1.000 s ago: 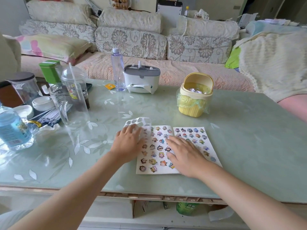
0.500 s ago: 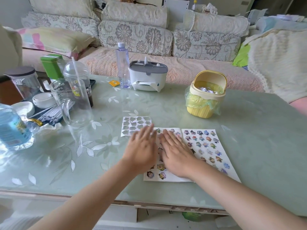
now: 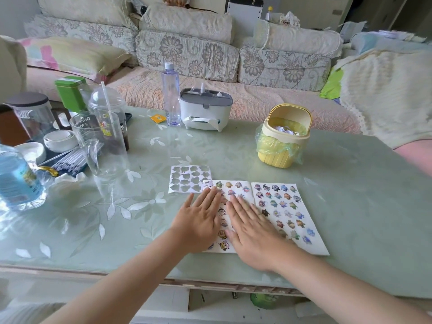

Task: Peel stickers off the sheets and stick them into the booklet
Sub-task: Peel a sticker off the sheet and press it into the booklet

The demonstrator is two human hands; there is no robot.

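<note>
Head view: along the left edge of the tabletop (image 3: pixel 362 195) crowd a blue-tinted water bottle (image 3: pixel 16 178), a dark-lidded jar (image 3: pixel 30 113), a green tin (image 3: pixel 70 92), a white bowl (image 3: pixel 60 140), a bundle of straws (image 3: pixel 67 160), a domed cup (image 3: pixel 107 108) with a straw, and a clear glass jug (image 3: pixel 102 148). Toward the far edge stand a tall clear bottle (image 3: pixel 171 94), an orange packet (image 3: pixel 158 118) just beside it, and a grey-lidded tissue box (image 3: pixel 205 111). Near the middle lies a sticker sheet (image 3: pixel 189 178) showing only cut-out holes, its right corner meeting the open booklet (image 3: pixel 287 213), which lies near the front edge. The left hand (image 3: pixel 198 220) and right hand (image 3: pixel 252 232) rest flat side by side on the booklet's left page, fingers (image 3: pixel 211 195) straight, close together, holding nothing, and hiding many of that page's stickers; the right page, covered in stickers, lies mostly uncovered. Behind it, a yellow bin (image 3: pixel 285 136) with a bag liner holds crumpled paper.
</note>
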